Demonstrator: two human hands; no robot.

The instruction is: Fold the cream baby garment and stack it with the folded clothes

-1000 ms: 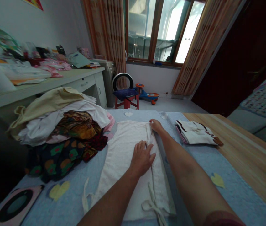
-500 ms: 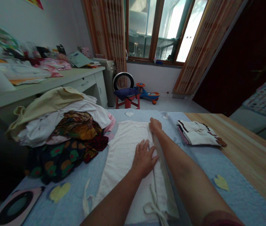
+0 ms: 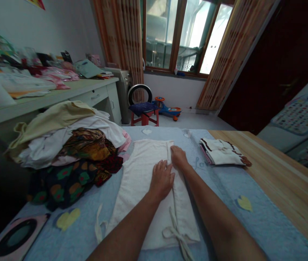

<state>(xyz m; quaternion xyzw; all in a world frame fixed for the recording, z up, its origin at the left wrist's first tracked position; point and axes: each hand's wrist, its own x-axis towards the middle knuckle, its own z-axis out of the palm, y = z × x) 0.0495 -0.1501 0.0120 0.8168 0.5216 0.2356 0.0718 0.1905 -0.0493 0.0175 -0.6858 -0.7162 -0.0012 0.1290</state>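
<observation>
Far left: white counter (image 3: 88,87) with drawers, loaded with papers and pink packets. Below it, on the bed's blue quilt (image 3: 268,217), a heap of mixed clothes (image 3: 72,152), white, yellow and floral, sits just beside the white towelling garment (image 3: 140,188). The garment lies flat and lengthwise on the quilt, a long fold running down its right side, ties (image 3: 177,232) trailing toward the person. Left hand (image 3: 161,180) rests palm down on the cloth, fingers spread, no grip. Right hand (image 3: 179,157) sits on the fold, fingers curled down; whether it pinches the cloth cannot be told. Change from the earlier frame: the right hand has moved down the fold, away from the garment's far end, and now nearly touches the left. Further right, a folded white stack (image 3: 221,153) with dark trim lies on the quilt, well apart from the garment, near a wooden board (image 3: 279,170).
</observation>
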